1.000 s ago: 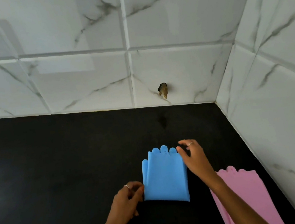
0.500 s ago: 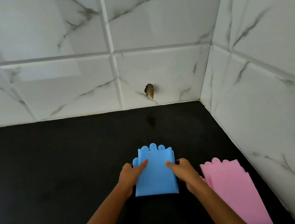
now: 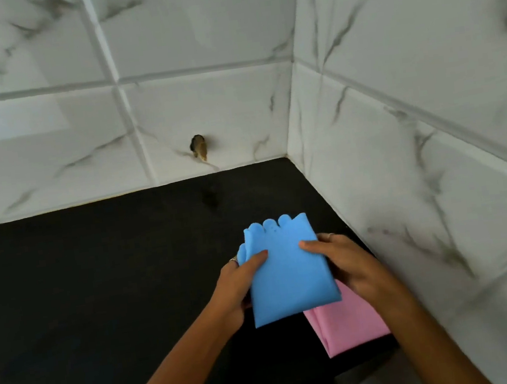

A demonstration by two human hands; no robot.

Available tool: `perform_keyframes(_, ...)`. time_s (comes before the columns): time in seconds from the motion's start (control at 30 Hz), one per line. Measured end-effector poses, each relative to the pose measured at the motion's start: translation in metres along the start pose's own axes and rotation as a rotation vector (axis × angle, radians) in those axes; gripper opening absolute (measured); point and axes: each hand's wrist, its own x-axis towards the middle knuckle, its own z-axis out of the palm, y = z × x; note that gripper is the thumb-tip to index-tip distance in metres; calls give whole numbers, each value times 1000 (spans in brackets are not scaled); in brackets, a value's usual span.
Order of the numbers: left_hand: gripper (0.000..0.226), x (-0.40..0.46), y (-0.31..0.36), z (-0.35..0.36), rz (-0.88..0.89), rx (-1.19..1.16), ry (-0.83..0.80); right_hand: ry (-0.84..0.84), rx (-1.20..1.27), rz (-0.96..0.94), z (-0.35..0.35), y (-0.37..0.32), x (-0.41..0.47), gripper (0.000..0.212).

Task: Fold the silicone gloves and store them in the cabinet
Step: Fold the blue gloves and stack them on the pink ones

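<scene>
A folded blue silicone glove (image 3: 287, 270) is held up above the black countertop (image 3: 98, 290), fingertips pointing away from me. My left hand (image 3: 238, 284) grips its left edge, thumb on top. My right hand (image 3: 342, 260) grips its right edge, thumb pressed on the upper face. A folded pink silicone glove (image 3: 344, 321) lies flat on the counter below and to the right, partly hidden by the blue glove and my right forearm. No cabinet is in view.
White marble-look tiled walls meet in a corner at the back right (image 3: 291, 123). A small chipped hole (image 3: 199, 147) marks the back wall just above the counter. The counter's front edge shows at the lower right (image 3: 363, 366).
Both hands have taken hold of the blue glove and lifted it off the counter, carrying it right over the pink glove. The view has swung toward the corner.
</scene>
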Motion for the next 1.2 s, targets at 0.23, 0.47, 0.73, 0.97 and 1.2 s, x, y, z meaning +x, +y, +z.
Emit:
perform_keyframes(0.23,36,-4,-40,76,-51,-101,-125,198,-40,26,-78,16,-22,29)
perform_keyframes(0.47,41,14,-50,79,-85,47,-54,259,-177,73,-85,41,-15,33)
perform_keyframes(0.73,86,12,-66,81,62,402,288,320,-334,54,-85,51,-15,69)
perform_keyframes(0.97,71,2,-63,78,-227,0,97,297,-164,78,-85,66,-23,48)
perform_keyframes(1.2,59,6,-41,70,-315,-44,-21,253,60,240,-69,61,-17,38)
